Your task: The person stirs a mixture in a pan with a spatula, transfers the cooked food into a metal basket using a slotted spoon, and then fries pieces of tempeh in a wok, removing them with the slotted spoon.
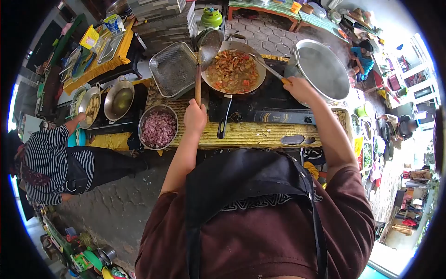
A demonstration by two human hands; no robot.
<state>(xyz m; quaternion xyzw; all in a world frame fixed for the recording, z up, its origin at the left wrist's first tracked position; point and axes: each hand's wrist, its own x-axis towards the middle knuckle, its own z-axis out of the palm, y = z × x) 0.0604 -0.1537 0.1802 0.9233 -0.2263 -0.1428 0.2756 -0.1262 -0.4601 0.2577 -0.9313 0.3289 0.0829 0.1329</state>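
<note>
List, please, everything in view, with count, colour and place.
Stove: one, black, centre
Pan: one, pale, on stove
Food: one panful, orange-brown, in pan
Skimmer: one, grey, at pan's edge
Metal utensil: one, grey, over pan
Pot: one, silver, right of pan
Mesh basket: one, grey, left of pan
Bowl: one, silver, left foreground
Woks: two, grey, far left
Gas cylinder: one, green, top
Other people: at least three, mixed clothing, both sides
Background items: many, multicoloured, around
Left hand: one, bare, on skimmer
Right hand: one, bare, on utensil
</note>
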